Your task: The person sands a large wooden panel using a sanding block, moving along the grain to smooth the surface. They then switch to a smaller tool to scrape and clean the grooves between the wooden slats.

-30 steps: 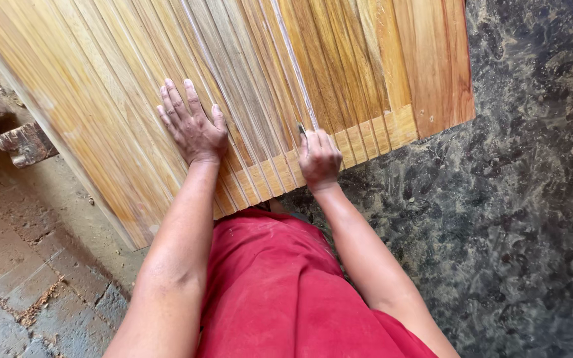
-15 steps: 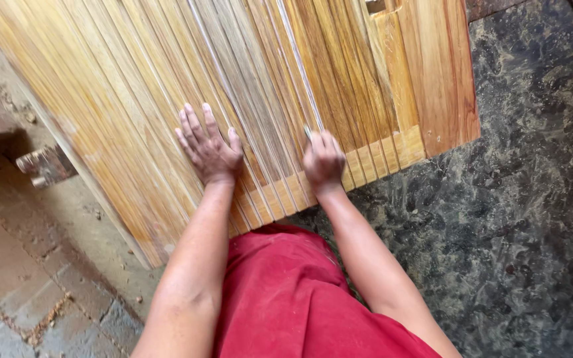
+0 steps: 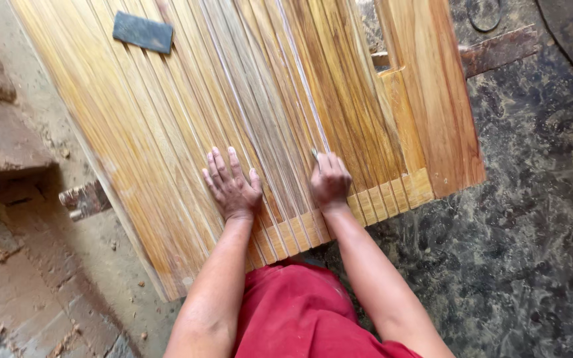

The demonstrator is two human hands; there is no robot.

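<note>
Hands rest on a slatted wooden panel (image 3: 253, 99) of yellow-brown strips, close to its near edge. We note the left hand (image 3: 232, 187) lying flat, fingers spread, holding nothing. The right hand (image 3: 329, 180) is curled into a closed grip around a small tool (image 3: 314, 154), only its tip showing, set against a groove between strips. The two hands lie near each other but apart. A dark rectangular block (image 3: 143, 32) lies on the panel's far part, well apart from both. The panel's right edge borders dark mottled floor (image 3: 532, 232); its left edge borders brick paving (image 3: 14, 278). Open panel surface extends ahead of both hands.
</note>
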